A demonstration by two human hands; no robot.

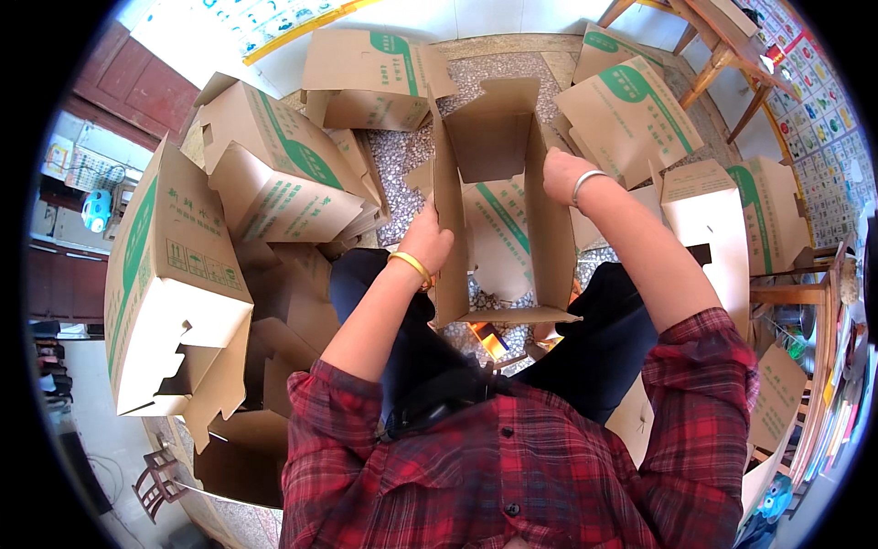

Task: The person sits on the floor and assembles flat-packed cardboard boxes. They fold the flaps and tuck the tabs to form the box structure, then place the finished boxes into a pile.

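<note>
Hands (426, 242) grip open carton (549, 252); most fingers hidden from view.

Cartons (631, 128) had tons of green print (625, 84), lol
Left one (187, 210) had characters plus boxed handling symbols (199, 263). Captions on the right wall charts (819, 119) were too tiny to read.

The middle carton (551, 242) is showing plain brown inside, the left carton (187, 238) green-printed brown. The shirt (512, 457) is mixing red and black plaid; one bracelet (410, 265) is gleaming gold, another bangle (585, 185) silver.
</note>
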